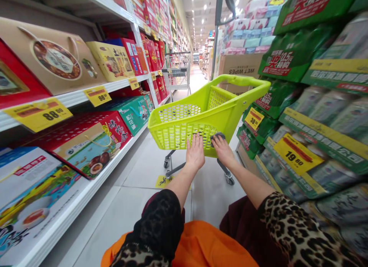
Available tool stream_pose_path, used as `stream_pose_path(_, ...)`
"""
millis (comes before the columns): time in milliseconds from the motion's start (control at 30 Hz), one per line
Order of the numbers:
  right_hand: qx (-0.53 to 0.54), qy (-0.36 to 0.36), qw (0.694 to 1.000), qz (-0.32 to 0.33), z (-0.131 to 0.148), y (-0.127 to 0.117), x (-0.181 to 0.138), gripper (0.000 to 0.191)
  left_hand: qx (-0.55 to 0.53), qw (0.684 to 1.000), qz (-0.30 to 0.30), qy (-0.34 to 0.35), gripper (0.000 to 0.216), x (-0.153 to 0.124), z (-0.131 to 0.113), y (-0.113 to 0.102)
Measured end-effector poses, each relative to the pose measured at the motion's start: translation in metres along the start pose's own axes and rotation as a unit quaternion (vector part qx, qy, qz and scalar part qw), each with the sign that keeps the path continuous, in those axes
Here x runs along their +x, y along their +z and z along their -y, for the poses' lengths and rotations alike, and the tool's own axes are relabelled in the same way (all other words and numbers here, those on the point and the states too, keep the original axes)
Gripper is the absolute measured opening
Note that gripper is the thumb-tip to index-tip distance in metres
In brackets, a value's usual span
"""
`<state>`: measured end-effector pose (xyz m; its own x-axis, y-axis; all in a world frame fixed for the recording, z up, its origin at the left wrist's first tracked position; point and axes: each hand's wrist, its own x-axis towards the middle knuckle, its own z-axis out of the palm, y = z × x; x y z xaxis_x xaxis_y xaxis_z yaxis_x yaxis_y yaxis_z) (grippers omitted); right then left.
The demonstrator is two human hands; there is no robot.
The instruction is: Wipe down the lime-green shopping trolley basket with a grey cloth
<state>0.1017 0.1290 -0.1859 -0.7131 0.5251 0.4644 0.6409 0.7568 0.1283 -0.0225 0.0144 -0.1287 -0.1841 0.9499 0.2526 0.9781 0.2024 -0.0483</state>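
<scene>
A lime-green plastic shopping cart [178,123] with a perforated basket stands side-on in front of me. Against the lower part of its side wall my left hand [196,151] lies flat, fingers stretched out and nothing held. To the right of it, my right hand [222,149] presses a dark grey cloth [217,136] to the same wall. Part of the cloth is hidden under the fingers. The cart's grey legs and casters [229,178] rest on the tiled floor.
Shelves with gift boxes [57,60] and yellow price tags run along the left. Stacked packs of cans [304,106] rise close on the right. Farther up the aisle are a metal shopping cart [177,69] and a wet-wipes carton [243,66].
</scene>
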Motion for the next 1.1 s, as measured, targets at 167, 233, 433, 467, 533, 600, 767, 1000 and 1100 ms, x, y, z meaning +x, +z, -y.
stream_pose_path(167, 0.008, -0.019, 1.000, 0.011, -0.001, 0.002, -0.011, 0.049, 0.002, 1.000, -0.006, 0.016, 0.069, -0.003, -0.008, 0.003)
stream_pose_path(233, 0.016, -0.029, 0.999, -0.014, -0.007, -0.005, -0.007, 0.049, 0.000, 1.000, -0.015, 0.016, 0.068, -0.001, -0.008, 0.002)
stream_pose_path(433, 0.040, -0.008, 0.986, -0.163, -0.043, -0.052, 0.037, 0.050, -0.020, 0.999, -0.034, 0.011, 0.068, 0.010, -0.015, -0.005)
stream_pose_path(467, 0.037, 0.001, 0.983, -0.181, -0.049, -0.059, 0.045, 0.050, -0.023, 0.999, -0.035, 0.013, 0.069, 0.012, -0.017, -0.006)
stream_pose_path(533, 0.028, 0.018, 0.979, -0.201, -0.058, -0.067, 0.056, 0.050, -0.027, 0.999, -0.042, 0.022, 0.068, 0.013, -0.021, -0.006)
stream_pose_path(600, 0.016, 0.027, 0.981, -0.191, -0.062, -0.066, 0.059, 0.049, -0.027, 0.998, -0.049, 0.031, 0.067, 0.013, -0.022, -0.005)
stream_pose_path(767, -0.007, 0.003, 0.994, -0.105, -0.051, -0.041, 0.038, 0.046, -0.018, 0.998, -0.045, 0.029, 0.066, 0.010, -0.018, -0.002)
stream_pose_path(1000, -0.018, -0.018, 0.998, -0.049, -0.037, -0.015, 0.010, 0.049, -0.016, 0.999, -0.026, 0.022, 0.069, 0.004, -0.017, -0.002)
stream_pose_path(1100, -0.021, -0.024, 0.999, -0.036, -0.035, -0.013, 0.003, 0.049, -0.023, 0.999, -0.025, 0.026, 0.069, 0.002, -0.021, 0.000)
